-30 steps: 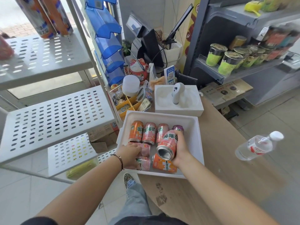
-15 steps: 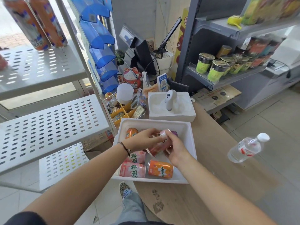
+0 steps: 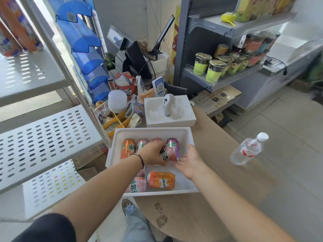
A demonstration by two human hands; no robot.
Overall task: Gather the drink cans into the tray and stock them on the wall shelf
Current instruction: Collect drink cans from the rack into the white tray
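A white foam tray (image 3: 152,132) sits on the wooden counter and holds several drink cans. An orange can (image 3: 128,148), a pink can (image 3: 142,143) and a purple can (image 3: 173,145) stand along its back. In the front part of the tray an orange Mirinda can (image 3: 161,179) and a pink can (image 3: 137,185) lie on their sides. My left hand (image 3: 153,154) grips another pink can (image 3: 168,155), tilted over the tray's middle. My right hand (image 3: 190,161) is just right of it, fingertips touching that can's end and thumb spread apart. The white perforated wall shelf (image 3: 43,137) stands at the left.
A water bottle (image 3: 248,149) lies on the counter at the right. Behind the tray are a white box with a scanner (image 3: 168,105), a yellow organiser (image 3: 115,123) and a till. A grey shelf with cups (image 3: 215,69) is at the back right.
The pink can went from my right hand to my left, which now wraps it. My right hand has loosened off it. The view shifted slightly left.
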